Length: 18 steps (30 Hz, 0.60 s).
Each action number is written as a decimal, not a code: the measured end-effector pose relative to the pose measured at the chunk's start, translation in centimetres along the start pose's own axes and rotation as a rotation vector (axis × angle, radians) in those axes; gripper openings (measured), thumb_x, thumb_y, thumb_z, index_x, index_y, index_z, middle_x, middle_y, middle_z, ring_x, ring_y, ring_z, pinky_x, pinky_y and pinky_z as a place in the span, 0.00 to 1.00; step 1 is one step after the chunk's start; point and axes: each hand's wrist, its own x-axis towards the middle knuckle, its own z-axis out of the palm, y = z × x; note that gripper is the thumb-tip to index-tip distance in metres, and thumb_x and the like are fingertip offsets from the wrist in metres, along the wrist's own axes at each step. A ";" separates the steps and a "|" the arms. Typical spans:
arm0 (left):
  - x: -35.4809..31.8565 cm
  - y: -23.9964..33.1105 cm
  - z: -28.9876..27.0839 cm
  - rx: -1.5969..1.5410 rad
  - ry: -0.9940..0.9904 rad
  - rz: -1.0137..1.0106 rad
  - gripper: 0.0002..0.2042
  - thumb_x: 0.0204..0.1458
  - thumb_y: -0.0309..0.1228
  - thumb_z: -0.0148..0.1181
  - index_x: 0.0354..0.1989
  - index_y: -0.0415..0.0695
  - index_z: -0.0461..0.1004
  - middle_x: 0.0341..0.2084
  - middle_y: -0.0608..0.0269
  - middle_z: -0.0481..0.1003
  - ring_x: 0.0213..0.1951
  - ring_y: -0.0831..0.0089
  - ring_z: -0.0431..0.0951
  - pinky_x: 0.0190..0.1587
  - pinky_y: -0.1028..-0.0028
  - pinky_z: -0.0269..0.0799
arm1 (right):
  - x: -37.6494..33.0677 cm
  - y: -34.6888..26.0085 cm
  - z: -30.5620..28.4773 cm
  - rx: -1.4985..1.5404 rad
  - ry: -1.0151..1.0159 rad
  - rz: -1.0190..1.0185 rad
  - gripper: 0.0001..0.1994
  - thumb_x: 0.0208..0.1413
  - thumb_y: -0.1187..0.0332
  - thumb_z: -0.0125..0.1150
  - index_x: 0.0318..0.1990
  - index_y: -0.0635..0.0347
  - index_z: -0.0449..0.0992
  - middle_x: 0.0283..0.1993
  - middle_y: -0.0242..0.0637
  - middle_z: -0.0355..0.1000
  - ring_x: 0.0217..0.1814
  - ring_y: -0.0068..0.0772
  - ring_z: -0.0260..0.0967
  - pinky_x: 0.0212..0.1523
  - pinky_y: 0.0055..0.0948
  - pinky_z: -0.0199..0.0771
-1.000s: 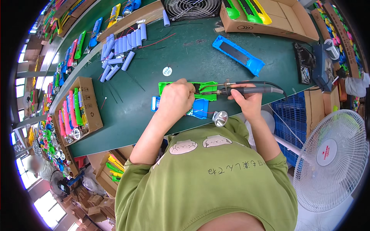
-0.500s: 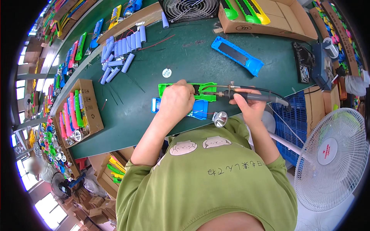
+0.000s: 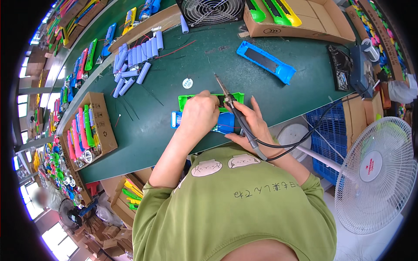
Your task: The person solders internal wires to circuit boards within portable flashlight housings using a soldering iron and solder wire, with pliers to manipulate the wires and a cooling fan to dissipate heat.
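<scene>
My left hand (image 3: 199, 112) is closed and pressed down on a green plastic flashlight housing (image 3: 238, 96); its fingertips hide what they pinch. Directly below that housing lies a blue one (image 3: 226, 124) with wiring inside, partly covered by my left hand. My right hand (image 3: 257, 129) holds a soldering iron (image 3: 237, 112) between thumb and fingers, other fingers stretched out. The iron's metal tip points away from me, above the green housing, and its black cable loops back past my right wrist.
Blue-violet battery cells (image 3: 141, 52) with wires lie in a group at the back left. A blue housing (image 3: 266, 62) sits at the back right. Cardboard boxes (image 3: 300, 33) hold coloured housings. A fan (image 3: 374, 174) stands at the right, a metal-grilled fan (image 3: 211, 11) at the back.
The soldering iron has swung from pointing left into the green housing to pointing away from me. My right hand has come left and now covers the silver reflector. My left hand stays put.
</scene>
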 end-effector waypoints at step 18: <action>-3.6 -0.2 3.4 -0.257 0.525 0.165 0.11 0.32 0.21 0.65 0.29 0.43 0.75 0.28 0.67 0.73 0.32 0.67 0.70 0.31 0.70 0.66 | 3.0 0.6 -3.2 -0.121 0.033 -0.070 0.30 0.37 0.70 0.67 0.52 0.57 0.63 0.51 0.34 0.65 0.43 0.39 0.69 0.65 0.53 0.38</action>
